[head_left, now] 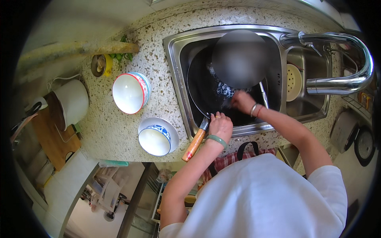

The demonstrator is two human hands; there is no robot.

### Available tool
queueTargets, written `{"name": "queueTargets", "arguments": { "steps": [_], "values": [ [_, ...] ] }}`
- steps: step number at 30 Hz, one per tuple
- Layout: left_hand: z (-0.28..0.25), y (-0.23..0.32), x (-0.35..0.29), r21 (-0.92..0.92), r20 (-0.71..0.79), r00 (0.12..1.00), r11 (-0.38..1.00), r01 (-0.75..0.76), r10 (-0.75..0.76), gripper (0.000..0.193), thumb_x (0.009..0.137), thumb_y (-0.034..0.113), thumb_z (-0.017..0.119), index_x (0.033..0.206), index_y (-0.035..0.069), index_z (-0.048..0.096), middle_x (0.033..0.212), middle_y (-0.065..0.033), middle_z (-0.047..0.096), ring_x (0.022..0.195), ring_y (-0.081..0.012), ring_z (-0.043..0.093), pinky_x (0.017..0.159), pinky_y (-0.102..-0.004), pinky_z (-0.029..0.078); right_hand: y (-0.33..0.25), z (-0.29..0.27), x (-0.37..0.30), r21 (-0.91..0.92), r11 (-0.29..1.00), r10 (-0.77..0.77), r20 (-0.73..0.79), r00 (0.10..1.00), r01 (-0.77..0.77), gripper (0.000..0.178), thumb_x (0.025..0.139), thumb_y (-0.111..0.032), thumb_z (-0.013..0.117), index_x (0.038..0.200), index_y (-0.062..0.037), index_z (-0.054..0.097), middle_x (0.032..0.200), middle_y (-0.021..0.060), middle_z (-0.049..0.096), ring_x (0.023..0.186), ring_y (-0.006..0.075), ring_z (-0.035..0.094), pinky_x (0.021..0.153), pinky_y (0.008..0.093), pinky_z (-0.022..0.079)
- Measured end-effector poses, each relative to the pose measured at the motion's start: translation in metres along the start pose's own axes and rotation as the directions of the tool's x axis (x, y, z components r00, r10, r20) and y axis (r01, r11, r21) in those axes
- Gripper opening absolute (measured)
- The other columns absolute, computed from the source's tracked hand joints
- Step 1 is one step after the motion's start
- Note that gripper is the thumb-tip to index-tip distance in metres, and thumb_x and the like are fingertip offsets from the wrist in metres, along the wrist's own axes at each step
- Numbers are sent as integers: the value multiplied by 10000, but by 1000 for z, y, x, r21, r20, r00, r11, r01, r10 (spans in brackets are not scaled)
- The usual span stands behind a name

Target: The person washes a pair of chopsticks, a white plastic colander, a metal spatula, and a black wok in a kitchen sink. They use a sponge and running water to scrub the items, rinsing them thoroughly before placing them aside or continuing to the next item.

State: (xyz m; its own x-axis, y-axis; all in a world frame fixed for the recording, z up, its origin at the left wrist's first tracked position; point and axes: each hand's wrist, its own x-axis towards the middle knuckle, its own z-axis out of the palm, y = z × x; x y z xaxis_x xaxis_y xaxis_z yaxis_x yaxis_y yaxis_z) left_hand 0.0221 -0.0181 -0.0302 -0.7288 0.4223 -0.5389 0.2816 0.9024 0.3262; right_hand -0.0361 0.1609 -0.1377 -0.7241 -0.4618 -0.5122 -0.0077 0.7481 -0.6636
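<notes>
A dark wok [198, 85] with a wooden handle [194, 144] lies tilted in the large sink basin; its handle sticks out over the front left edge. My left hand [220, 126], with a green bangle at the wrist, is closed over the wok's rim beside the handle. Inside the wok, my right hand [243, 100] is bunched against the dark surface, its fingers slightly smeared. What it holds, if anything, I cannot make out. Whitish wet glints show on the metal just left of it. A grey blurred disc covers the upper part of the wok and basin.
Left of the sink [172, 59] stand a red-rimmed bowl [129, 94] and a blue-patterned bowl [154, 141], the latter on another white dish. The chrome faucet [337, 84] arches over the small basin, which holds a cream strainer [293, 82]. A yellow cup [106, 65] stands further back.
</notes>
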Motion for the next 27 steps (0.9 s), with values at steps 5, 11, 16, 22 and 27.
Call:
{"name": "queueTargets", "arguments": {
  "steps": [5,11,16,22,27],
  "values": [
    [-10,-27,-3,154,44,997,986,-72,65,192,825,128,566,921,-2,671,1075,-175,646,1146,-322,557,1025,-472,390,38,12,25,-75,992,86,-228,970,-105,86,698,-43,692,774,-14,666,834,170,661,766,343,645,714,411,540],
    [-35,-11,12,-60,165,986,998,31,-21,401,816,147,617,1160,-51,564,1258,-242,539,1238,-359,489,1059,-450,378,-52,-37,-11,37,997,70,14,997,-70,75,705,-79,706,772,-45,704,879,155,671,845,329,646,775,421,529],
    [-20,-19,52,-415,337,940,905,96,55,575,885,192,586,1377,-30,388,1475,-239,326,1318,-375,398,1087,-397,359,34,30,-5,-47,998,31,-79,996,-34,95,725,-111,689,800,-55,708,899,163,671,888,360,631,784,428,521],
    [-16,-16,63,-322,515,856,935,147,42,434,890,136,537,1312,40,519,1255,-217,569,1180,-365,531,999,-422,436,28,-22,-9,-530,848,-42,-67,997,1,124,784,-75,623,855,0,692,982,161,639,944,386,623,757,419,563],
    [-21,-16,53,-356,471,882,911,206,-15,489,863,63,522,1350,54,473,1185,-249,593,1109,-389,571,944,-452,468,-30,-15,-30,204,978,-3,186,982,-36,86,697,-129,719,743,-57,711,752,158,678,755,304,678,723,388,541]
  ]
}}
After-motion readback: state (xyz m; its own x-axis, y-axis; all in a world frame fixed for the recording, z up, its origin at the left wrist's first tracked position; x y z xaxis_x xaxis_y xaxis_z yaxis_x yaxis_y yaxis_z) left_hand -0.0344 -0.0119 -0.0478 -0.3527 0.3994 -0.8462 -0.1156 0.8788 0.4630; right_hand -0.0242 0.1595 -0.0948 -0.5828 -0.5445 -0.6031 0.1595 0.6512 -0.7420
